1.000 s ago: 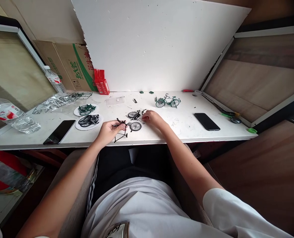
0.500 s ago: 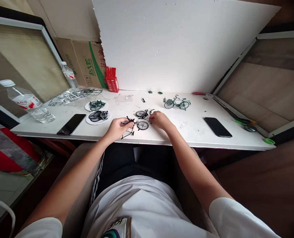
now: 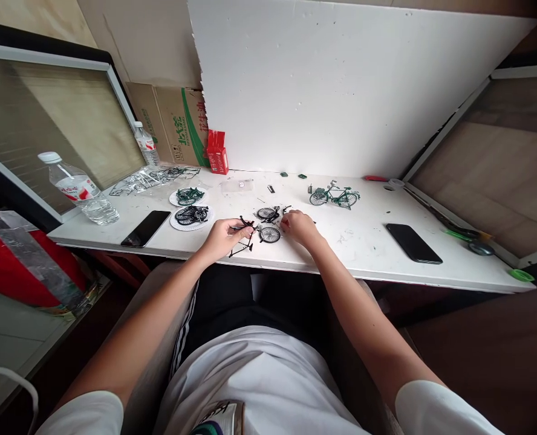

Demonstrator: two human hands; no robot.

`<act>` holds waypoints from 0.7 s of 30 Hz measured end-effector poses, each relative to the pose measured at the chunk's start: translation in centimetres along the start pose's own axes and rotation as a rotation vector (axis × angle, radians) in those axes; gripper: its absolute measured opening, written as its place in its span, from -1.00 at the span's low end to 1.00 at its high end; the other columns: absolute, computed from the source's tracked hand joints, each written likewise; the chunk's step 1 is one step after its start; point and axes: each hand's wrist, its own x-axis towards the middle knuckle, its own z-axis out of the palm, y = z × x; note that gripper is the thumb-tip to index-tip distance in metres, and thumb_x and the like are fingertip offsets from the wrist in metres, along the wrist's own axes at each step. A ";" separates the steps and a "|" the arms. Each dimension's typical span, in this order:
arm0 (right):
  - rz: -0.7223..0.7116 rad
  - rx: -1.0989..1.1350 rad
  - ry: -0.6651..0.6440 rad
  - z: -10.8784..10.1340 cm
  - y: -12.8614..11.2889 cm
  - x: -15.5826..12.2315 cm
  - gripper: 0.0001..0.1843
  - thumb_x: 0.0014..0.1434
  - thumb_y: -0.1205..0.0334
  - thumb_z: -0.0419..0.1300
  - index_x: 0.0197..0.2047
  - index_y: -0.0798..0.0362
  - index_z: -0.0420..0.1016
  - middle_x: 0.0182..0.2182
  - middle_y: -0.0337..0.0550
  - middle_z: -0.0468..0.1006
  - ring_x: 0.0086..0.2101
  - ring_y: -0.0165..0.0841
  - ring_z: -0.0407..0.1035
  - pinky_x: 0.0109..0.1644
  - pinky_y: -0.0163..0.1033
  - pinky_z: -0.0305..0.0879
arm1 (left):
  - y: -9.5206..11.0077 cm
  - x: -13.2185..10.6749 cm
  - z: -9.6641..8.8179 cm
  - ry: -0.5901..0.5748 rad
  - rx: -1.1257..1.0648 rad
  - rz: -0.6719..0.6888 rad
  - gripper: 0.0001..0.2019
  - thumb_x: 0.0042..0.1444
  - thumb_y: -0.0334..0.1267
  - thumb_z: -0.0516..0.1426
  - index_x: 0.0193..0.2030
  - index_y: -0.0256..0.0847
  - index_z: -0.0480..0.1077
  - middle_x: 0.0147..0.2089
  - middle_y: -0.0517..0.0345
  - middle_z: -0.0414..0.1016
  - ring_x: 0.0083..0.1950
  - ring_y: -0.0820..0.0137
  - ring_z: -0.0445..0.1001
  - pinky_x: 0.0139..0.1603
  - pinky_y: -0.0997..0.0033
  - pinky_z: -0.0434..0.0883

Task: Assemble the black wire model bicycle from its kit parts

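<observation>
My left hand (image 3: 225, 240) is closed on a black model bicycle frame (image 3: 249, 244), pinched between thumb and fingers above the table's front edge. Just right of those fingertips is a small spoked wheel (image 3: 270, 234); whether it is joined to the frame I cannot tell. Behind it lies another black wheel (image 3: 266, 213) with dark bicycle parts (image 3: 277, 212) around it. My right hand (image 3: 299, 228) is low over the table beside these parts, fingers bunched together; whatever they grip is hidden. Farther back stands an assembled green model bicycle (image 3: 334, 195).
Two white paper plates carry black bicycle parts (image 3: 191, 214) and green bicycle parts (image 3: 189, 195). Phones lie at left (image 3: 146, 228) and right (image 3: 413, 243). Water bottles (image 3: 80, 190), a red box (image 3: 218, 152) and a cardboard carton (image 3: 171, 124) stand at left. A white board (image 3: 341, 84) rises behind.
The whole view has shifted, so everything sits slightly farther right and lower in the picture. Both hands keep nearly the same places beside the bicycle parts.
</observation>
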 end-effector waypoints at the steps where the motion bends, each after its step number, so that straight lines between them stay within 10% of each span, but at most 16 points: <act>1: 0.011 -0.012 0.018 0.3 -0.1 0.0 -0.81 0.43 0.31 0.19 -0.20 0.15 0.61 -0.14 0.30 0.64 -0.11 -0.03 0.49 -0.07 -0.09 0.33 | 0.1 0.0 0.0 -0.004 -0.016 -0.008 -0.56 0.17 0.14 0.37 -0.13 -0.25 0.67 -0.10 -0.10 0.75 -0.10 0.15 0.72 -0.02 0.23 0.59; 13: -0.289 0.735 0.107 -4.6 -4.5 -1.3 -0.69 0.54 -0.02 0.07 -0.06 0.03 0.45 -0.18 -0.10 0.55 -0.24 -0.30 0.38 -0.13 -0.20 0.32 | 2.0 -0.3 0.5 -0.064 -0.117 -0.051 -0.52 0.16 0.15 0.38 -0.07 -0.27 0.67 -0.11 -0.09 0.75 -0.10 0.14 0.72 0.04 0.17 0.61; 21: -0.378 0.692 0.126 -5.2 -6.7 -2.5 -0.68 0.56 -0.04 0.06 -0.09 0.00 0.46 -0.14 -0.06 0.55 -0.10 -0.22 0.39 0.04 -0.11 0.32 | 2.7 -0.4 0.6 0.002 -0.100 -0.003 -0.56 0.17 0.14 0.38 -0.13 -0.26 0.67 -0.13 -0.07 0.75 -0.10 0.13 0.70 0.01 0.19 0.60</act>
